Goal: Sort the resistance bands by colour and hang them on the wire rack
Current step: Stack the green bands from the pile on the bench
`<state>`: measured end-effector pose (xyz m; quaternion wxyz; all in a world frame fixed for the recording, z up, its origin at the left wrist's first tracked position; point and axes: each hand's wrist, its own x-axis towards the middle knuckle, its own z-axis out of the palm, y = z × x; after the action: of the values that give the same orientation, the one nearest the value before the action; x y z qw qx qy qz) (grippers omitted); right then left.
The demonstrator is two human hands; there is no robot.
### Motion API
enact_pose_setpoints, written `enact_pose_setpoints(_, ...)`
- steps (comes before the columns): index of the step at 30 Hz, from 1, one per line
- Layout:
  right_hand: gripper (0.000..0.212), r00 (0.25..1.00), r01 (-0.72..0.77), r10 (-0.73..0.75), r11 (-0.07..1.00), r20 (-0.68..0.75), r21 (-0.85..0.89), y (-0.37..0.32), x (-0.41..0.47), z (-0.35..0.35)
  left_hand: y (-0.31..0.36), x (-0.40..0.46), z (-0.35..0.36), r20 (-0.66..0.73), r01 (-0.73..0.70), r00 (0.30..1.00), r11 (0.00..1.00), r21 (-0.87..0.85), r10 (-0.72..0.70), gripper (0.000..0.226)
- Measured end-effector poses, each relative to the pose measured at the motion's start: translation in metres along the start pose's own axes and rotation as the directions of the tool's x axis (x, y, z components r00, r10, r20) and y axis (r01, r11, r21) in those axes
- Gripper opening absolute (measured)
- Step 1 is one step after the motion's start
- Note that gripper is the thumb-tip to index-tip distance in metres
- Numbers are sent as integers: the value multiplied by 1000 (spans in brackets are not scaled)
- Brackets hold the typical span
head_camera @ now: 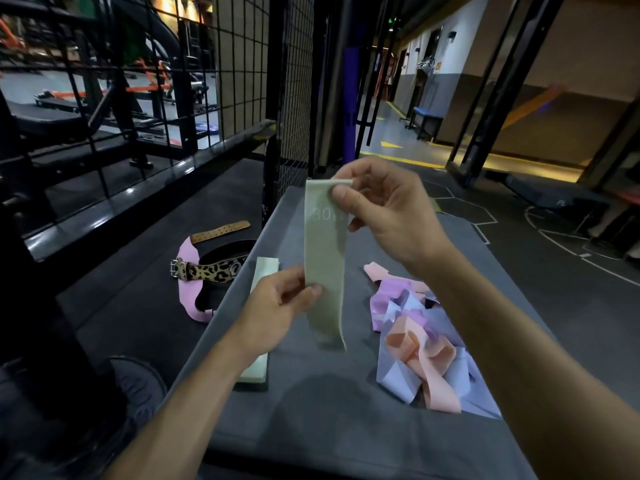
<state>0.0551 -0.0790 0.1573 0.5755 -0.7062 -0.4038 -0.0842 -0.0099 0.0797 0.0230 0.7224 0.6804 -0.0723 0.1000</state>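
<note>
Nearest me, right of my right forearm, a tangled pile of bands [420,337] in peach, lilac and pale blue lies on the grey worktop [311,410]. Under my left wrist a second pale green band [259,313] lies flat. My left hand [277,306] pinches the hanging pale green band [325,265] at its left edge, low down; my right hand [381,209] pinches its top edge, holding it upright between both hands. I read "30" printed faintly near the top; the rest is hidden by my thumb. Beyond my left hand lie a pink band [188,289] and a leopard-print belt [207,270]. Farther off stands the black wire rack [145,81].
</note>
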Motion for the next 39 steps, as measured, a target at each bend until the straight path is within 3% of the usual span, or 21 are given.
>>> enact_pose_setpoints(12,4,974,-167,162,986,-158,-21,22,35,11,-8,-7,-24,-42,173,984,985,-14,-174,18)
enact_pose_setpoints(17,9,938,-262,272,962,-217,74,45,56,19,-15,-18,-47,-17,225,974,965,137,-225,24)
enact_pose_setpoints(22,5,883,-392,419,906,-212,157,84,77,33,-19,-23,-63,-137,309,941,950,-38,-311,19)
enact_pose_setpoints(25,9,831,-503,525,851,-186,151,117,84,50,-26,-24,-72,-157,409,898,911,-54,-412,27)
enact_pose_setpoints(30,6,775,-627,624,779,-102,2,172,81,85,-34,-24,-85,-72,606,795,794,43,-603,26)
enact_pose_setpoints(34,8,755,-656,655,752,-45,-60,203,77,108,-38,-20,-90,-145,658,752,742,126,-643,15)
enact_pose_setpoints(39,2,778,-623,627,765,-34,-163,233,72,126,-42,-12,-92,-149,631,759,660,409,-634,14)
